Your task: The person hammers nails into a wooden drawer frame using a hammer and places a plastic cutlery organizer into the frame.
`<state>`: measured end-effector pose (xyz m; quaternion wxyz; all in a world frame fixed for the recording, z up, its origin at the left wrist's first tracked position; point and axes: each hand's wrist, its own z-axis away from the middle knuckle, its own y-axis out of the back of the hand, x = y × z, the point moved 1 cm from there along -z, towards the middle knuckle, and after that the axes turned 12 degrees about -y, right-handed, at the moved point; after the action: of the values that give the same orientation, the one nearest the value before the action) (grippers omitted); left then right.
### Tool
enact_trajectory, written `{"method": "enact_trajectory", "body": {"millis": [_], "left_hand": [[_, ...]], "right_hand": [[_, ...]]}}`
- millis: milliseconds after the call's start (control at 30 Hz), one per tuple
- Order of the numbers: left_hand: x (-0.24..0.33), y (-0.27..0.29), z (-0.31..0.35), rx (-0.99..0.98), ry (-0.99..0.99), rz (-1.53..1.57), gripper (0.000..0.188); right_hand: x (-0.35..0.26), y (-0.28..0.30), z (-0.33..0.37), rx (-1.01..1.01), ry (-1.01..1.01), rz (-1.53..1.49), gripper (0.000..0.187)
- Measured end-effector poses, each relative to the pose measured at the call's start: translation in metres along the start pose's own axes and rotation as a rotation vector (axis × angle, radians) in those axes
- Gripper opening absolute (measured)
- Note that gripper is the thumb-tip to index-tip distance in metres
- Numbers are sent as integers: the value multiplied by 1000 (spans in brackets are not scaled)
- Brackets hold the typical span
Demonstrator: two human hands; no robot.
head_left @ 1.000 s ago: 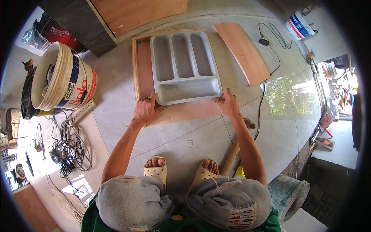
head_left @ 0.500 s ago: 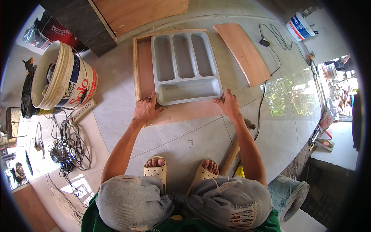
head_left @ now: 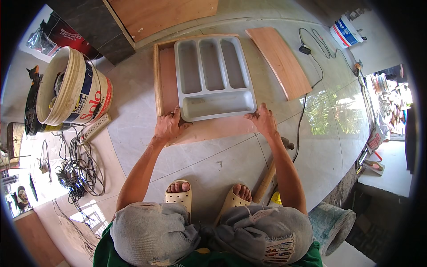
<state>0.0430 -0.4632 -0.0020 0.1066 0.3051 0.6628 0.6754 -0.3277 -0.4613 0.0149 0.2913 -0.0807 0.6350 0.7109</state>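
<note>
In the head view, both forearms are stretched forward past the bent knees, with the hands set at the two near corners of a grey divided tray [head_left: 217,92]. The left hand [head_left: 168,127] is laid palm down at the near left corner, its fingers parted and partly bent; the right hand [head_left: 264,121] is held at the near right corner, its thumb turned inward. Whether the tray is actually gripped by either hand cannot be told. The tray is placed over a shallow wooden box [head_left: 157,80], whose reddish bottom is left exposed along the left and near sides. The tray is split into three long compartments side by side and one wide compartment across the near end, their grey bottoms exposed. To the left, an off-white bucket [head_left: 73,66] is seen with dark items inside that cannot be made out. A smaller white bucket [head_left: 344,32] is seen at the far right, and a teal-stained pail [head_left: 329,227] at the lower right, its interior shadowed.
</note>
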Motion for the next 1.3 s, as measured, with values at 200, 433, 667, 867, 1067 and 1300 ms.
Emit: {"method": "enact_trajectory", "body": {"millis": [200, 433, 667, 867, 1067, 1300], "left_hand": [[0, 1, 0, 14, -3, 18, 85], [-1, 3, -1, 15, 14, 57, 79], [1, 5, -1, -4, 33, 65, 78], [0, 3, 0, 10, 28, 67, 63], [1, 3, 0, -1, 22, 65, 53], [4, 5, -1, 36, 5, 30, 51]], "right_hand": [[1, -1, 0, -2, 0, 3, 72], [2, -2, -1, 1, 4, -10, 74], [-2, 2, 1, 7, 20, -12, 74], [-4, 4, 2, 21, 28, -11, 73], [-4, 3, 2, 18, 25, -8, 73], [-3, 4, 2, 16, 23, -8, 71]]}}
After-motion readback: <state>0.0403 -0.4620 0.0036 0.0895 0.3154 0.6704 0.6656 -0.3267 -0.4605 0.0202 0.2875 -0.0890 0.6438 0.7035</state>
